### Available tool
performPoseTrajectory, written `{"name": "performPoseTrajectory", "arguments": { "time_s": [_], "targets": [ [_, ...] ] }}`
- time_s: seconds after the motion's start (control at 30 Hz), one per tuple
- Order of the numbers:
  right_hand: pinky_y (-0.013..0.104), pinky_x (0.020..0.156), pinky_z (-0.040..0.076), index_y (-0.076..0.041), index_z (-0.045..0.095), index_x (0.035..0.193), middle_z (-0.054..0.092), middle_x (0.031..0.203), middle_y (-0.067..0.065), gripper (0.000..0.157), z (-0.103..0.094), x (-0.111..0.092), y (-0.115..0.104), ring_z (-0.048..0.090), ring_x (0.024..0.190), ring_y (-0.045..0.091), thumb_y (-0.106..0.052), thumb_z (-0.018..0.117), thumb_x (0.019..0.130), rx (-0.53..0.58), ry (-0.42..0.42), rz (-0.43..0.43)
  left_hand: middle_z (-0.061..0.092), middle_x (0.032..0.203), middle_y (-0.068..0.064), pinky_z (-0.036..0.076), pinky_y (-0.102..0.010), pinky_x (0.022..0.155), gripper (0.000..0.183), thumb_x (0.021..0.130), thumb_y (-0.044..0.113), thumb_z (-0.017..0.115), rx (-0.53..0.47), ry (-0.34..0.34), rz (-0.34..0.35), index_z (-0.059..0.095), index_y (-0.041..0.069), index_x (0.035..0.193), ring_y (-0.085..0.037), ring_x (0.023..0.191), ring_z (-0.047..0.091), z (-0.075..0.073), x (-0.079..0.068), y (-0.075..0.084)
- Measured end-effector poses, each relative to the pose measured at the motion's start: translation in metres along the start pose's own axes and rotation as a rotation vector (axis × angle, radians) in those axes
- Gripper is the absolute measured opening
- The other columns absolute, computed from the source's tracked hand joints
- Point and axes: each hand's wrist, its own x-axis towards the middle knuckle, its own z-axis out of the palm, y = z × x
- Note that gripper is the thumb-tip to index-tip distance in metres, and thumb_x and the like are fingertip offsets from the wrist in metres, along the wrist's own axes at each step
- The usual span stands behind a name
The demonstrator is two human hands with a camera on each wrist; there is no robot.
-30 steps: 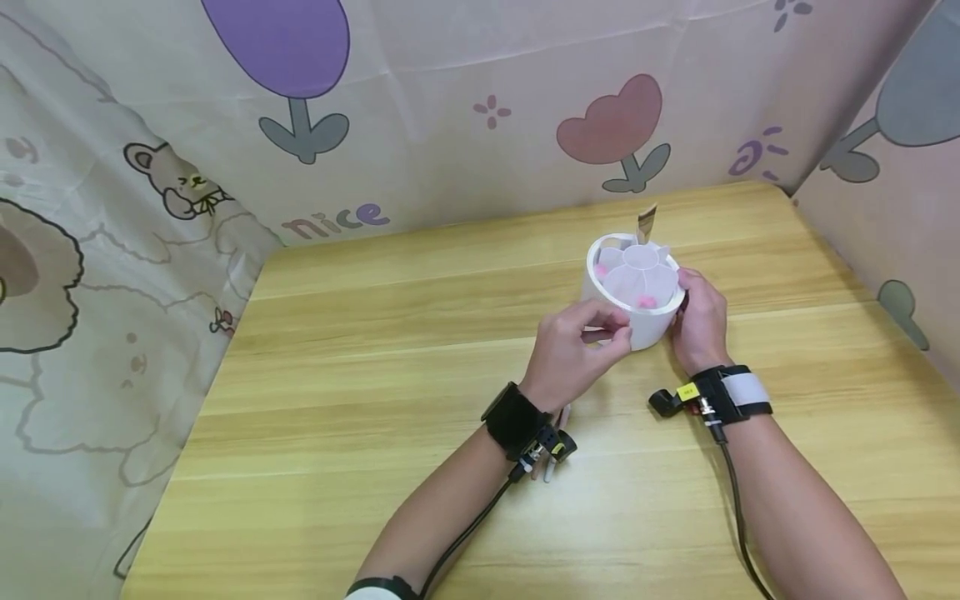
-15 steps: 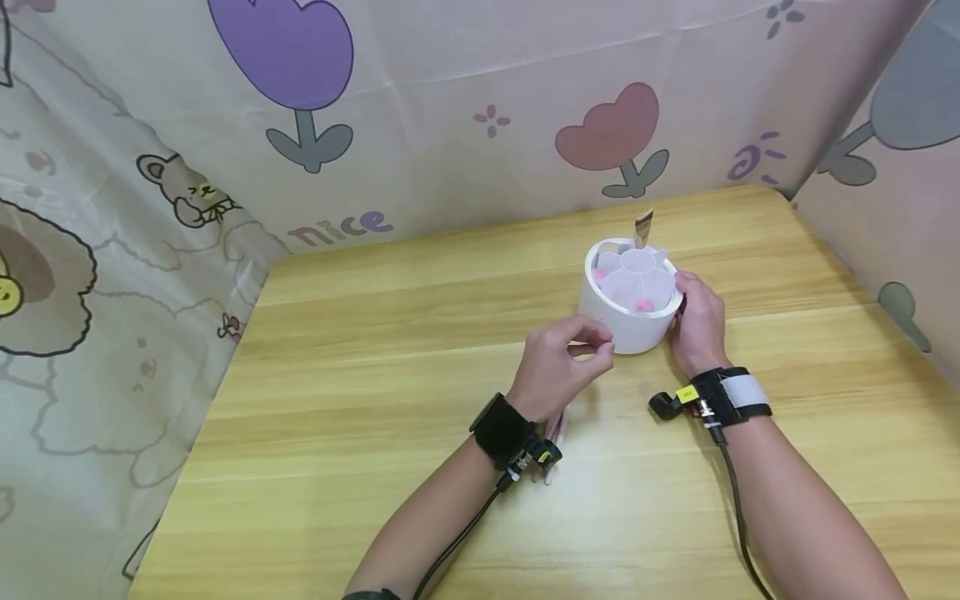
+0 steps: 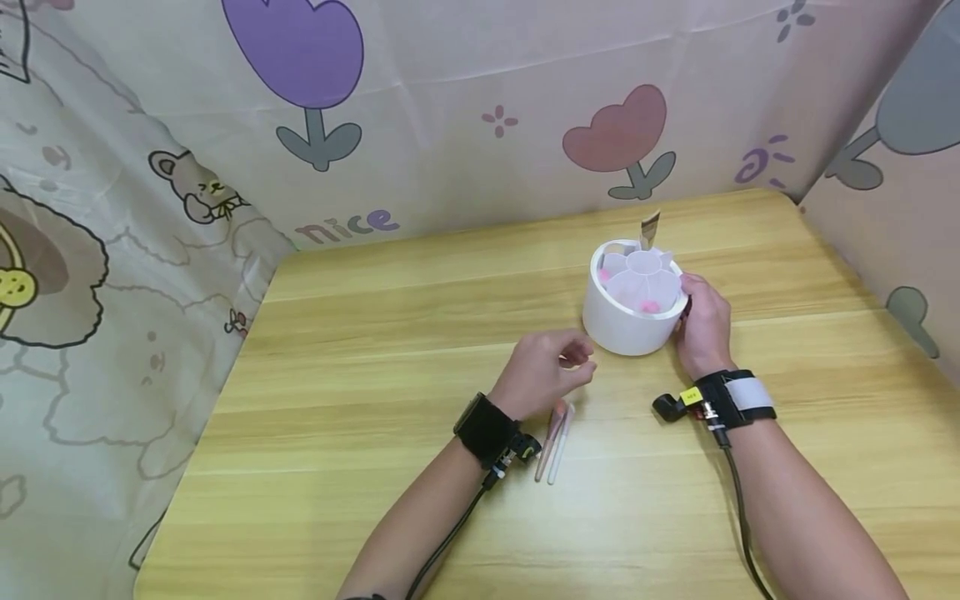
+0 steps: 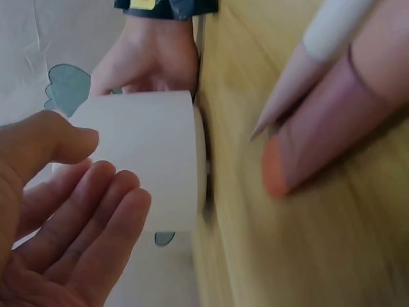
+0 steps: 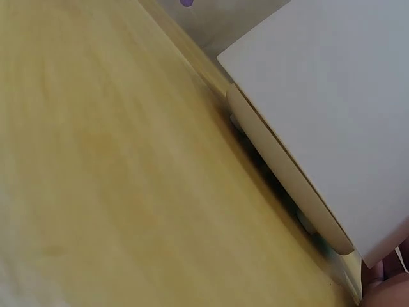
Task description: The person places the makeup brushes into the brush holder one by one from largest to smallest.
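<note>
A white round makeup brush holder (image 3: 628, 327) stands upright on the table, with a flower-shaped translucent divider and pink bits inside its rim. My right hand (image 3: 703, 325) grips its right side, some of the fingers hidden against the wall. To the front left of the holder, my left hand (image 3: 542, 372) hovers apart from it, fingers loosely curled around nothing. Below that hand two makeup brushes lie side by side: a pink one (image 3: 550, 444) and one with a white handle (image 3: 559, 446). The left wrist view shows the pink brush's orange tip (image 4: 275, 167) close up.
A small brown-and-cream strip (image 3: 649, 228) sticks up from the back of the holder. The wooden table (image 3: 360, 375) meets a printed cloth (image 3: 442, 125) at the back and sides. A cable (image 3: 738, 508) runs from each wrist camera.
My left hand has drawn back from the holder's wall, moving left and toward me, with its fingers loosening. This uncovers the two brushes. My right hand stays at the holder.
</note>
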Motion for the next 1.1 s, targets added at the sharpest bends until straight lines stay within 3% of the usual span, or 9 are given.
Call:
{"name": "performPoseTrajectory", "arguments": {
  "time_s": [0.3,0.5,0.73,1.1],
  "targets": [
    [0.018,0.07,0.039,-0.005,0.066,0.094,0.05,0.087,0.002,0.024,0.003,0.001,0.0,0.044,0.085,0.012,-0.026,0.054,0.097,0.001,-0.009,0.004,0.062,0.078,0.011,0.047,-0.008,0.064,0.013,0.085,0.024,0.07,0.136,-0.121,-0.127,0.067,0.012,0.09,0.001,0.071,0.057,-0.017,-0.006,-0.011],
    [0.019,0.072,0.038,-0.006,0.066,0.094,0.048,0.087,0.002,0.025,0.0,0.001,-0.001,0.042,0.085,0.012,-0.027,0.052,0.098,-0.02,-0.004,0.012,0.062,0.073,0.01,0.046,-0.011,0.059,0.018,0.083,0.029,0.073,0.231,-0.229,-0.167,0.068,0.013,0.085,-0.003,0.067,0.055,-0.023,-0.007,-0.012],
    [0.018,0.073,0.039,-0.007,0.067,0.093,0.051,0.087,0.001,0.024,0.0,0.001,-0.002,0.044,0.086,0.012,-0.026,0.054,0.097,-0.015,0.006,0.01,0.052,0.056,0.01,0.034,-0.016,0.044,0.025,0.08,0.037,0.074,0.263,-0.355,-0.222,0.064,0.019,0.066,-0.006,0.05,0.045,-0.022,-0.009,-0.013],
    [0.018,0.066,0.038,-0.008,0.067,0.093,0.052,0.086,0.001,0.023,-0.001,0.001,0.001,0.045,0.084,0.012,-0.025,0.052,0.097,-0.015,0.007,0.0,0.043,0.051,0.01,0.027,-0.017,0.042,0.036,0.079,0.043,0.074,0.284,-0.521,-0.241,0.061,0.016,0.059,-0.005,0.047,0.04,-0.021,-0.014,-0.01]
  ]
}}
